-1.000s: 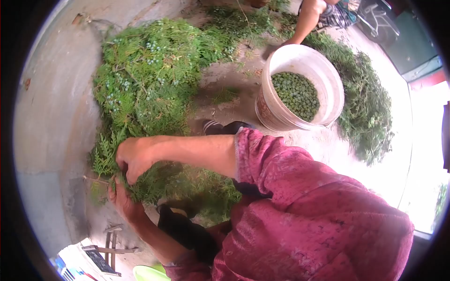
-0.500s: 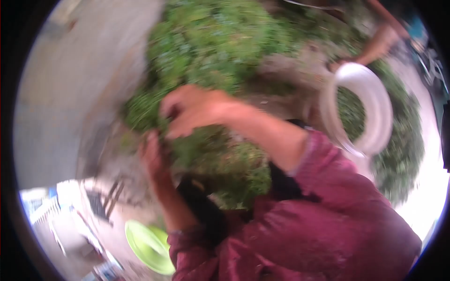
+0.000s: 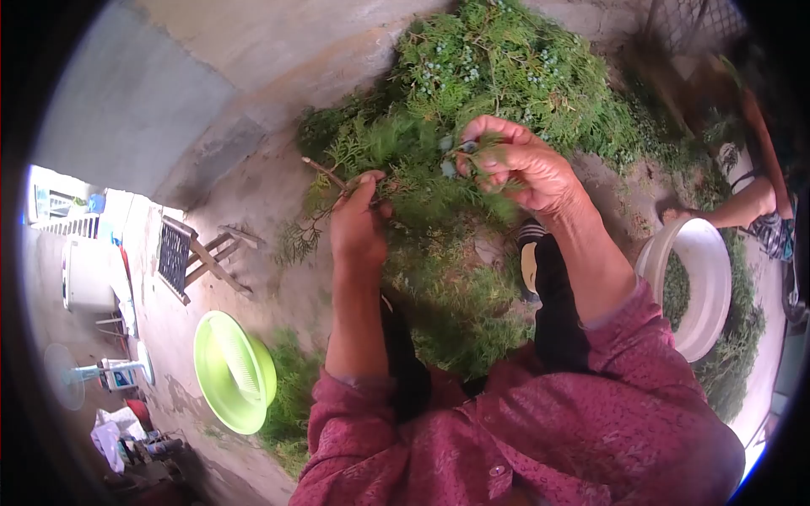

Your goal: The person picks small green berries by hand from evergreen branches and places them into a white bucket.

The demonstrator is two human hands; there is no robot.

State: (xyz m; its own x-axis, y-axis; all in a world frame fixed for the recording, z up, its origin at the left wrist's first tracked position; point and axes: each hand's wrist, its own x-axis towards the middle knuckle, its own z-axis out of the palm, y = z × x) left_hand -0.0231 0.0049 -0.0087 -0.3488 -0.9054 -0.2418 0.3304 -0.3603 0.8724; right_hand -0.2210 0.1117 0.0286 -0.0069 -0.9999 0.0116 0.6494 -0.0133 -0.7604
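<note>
My left hand [image 3: 361, 223] is closed around the woody stem of a thuja branch [image 3: 325, 171]; its cut end sticks out to the left and its feathery green sprays spread toward the right. My right hand [image 3: 531, 173] is closed, thumb and fingertips pinched on small pale blue-green cones [image 3: 450, 168] at the right of the branch. Behind both hands rises a big heap of thuja branches [image 3: 506, 67] dotted with similar cones. Loose green sprigs [image 3: 456, 320] lie between my legs, below the hands.
A lime-green plastic basin [image 3: 207, 371] stands at the left, near a folding stool [image 3: 211, 257]. To the right is a white tub [image 3: 717, 287] with green material in it, beside another person's arm [image 3: 734, 211]. A wall [image 3: 194, 110] borders the upper left.
My hands have moved apart and to the right in view, and the branch now shows between them. The whole view has swung, bringing the stool and basin further into sight.
</note>
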